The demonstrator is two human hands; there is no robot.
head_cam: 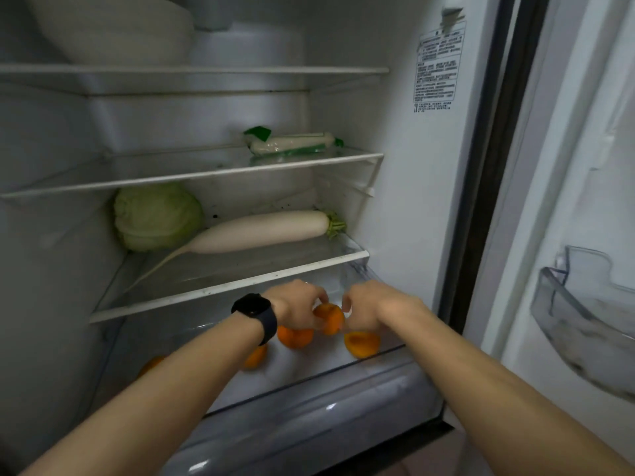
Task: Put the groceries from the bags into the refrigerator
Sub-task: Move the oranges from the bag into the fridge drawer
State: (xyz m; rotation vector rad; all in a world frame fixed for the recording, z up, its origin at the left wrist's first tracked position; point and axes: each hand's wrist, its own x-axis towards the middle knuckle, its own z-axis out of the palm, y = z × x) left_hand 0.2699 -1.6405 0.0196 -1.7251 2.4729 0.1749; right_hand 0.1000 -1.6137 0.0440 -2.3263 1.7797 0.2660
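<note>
Stocking step: L hand (295,305) curls round an orange (330,318) just above lowest fridge shelf (319,364), near other oranges (295,338); R hand (372,309) alongside, grip unclear; next: set down, release.

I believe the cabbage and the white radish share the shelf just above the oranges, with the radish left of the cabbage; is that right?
Not quite: in the head view the white radish lies right of the cabbage, not left. Both do share the shelf just above the oranges.
</note>
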